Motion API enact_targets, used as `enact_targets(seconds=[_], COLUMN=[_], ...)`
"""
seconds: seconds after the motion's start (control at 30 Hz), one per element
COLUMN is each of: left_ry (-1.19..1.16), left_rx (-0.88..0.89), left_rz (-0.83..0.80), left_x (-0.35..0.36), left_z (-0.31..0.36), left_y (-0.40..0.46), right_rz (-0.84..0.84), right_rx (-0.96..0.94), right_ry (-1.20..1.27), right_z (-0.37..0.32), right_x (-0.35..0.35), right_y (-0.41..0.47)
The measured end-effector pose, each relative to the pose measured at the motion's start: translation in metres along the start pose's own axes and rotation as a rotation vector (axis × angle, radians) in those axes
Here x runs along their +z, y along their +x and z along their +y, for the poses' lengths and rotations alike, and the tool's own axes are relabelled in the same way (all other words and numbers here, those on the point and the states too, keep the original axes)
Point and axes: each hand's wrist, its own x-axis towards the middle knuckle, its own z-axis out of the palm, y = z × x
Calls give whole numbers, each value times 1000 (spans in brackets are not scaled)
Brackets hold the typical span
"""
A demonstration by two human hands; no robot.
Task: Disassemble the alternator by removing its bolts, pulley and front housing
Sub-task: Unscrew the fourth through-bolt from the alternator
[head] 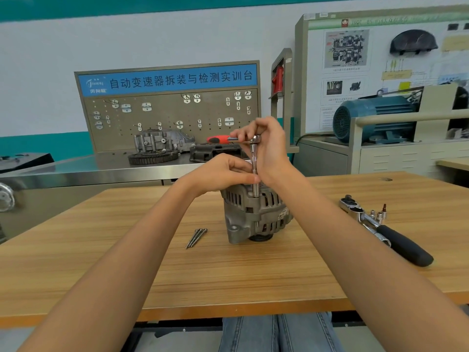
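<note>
The grey alternator (253, 217) stands on the wooden table (228, 275), its pulley end facing down. A small ratchet (254, 141) with a red handle carries a long extension (254, 171) that drops straight down to a socket seated on the alternator's top rim. My right hand (266, 148) grips the ratchet head from above. My left hand (223, 174) pinches the extension just above the socket and rests on the housing. Three long through-bolts (196, 237) lie on the table left of the alternator.
A large black-handled ratchet (396, 240) with loose sockets and a bit (378, 214) lies on the table at the right. Behind stands a steel bench with a gear ring (152, 156), housings and a pegboard. A teal motor (375, 118) sits at the back right.
</note>
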Motion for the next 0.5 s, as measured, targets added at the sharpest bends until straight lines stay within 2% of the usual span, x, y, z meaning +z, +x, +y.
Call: enact_targets(seconds=[0.07,0.13,0.2,0.27,0.33,0.4,0.5], left_ry=[2,-2,19,97,169,184,171], left_rx=[-7,-9,5,21,55,67,95], left_rz=[-9,-11,15,60,96,121,139], left_x=[-1,-1,0,2,3,2,5], left_z=[2,3,3,2,2,1,2], left_y=[-1,-1,-1,0,1,3,0], right_rz=[16,96,138,214,377,460,422], right_rx=[3,-95,-303,-521,-604,-632,-622], right_ry=[-48,-279,-624,-1116,-1538,-1652,-1607], right_z=[3,9,16,27,35,37,36], right_x=[4,8,8,4,3,9,11], right_y=[0,-3,-10,-16,-20,-23,-23])
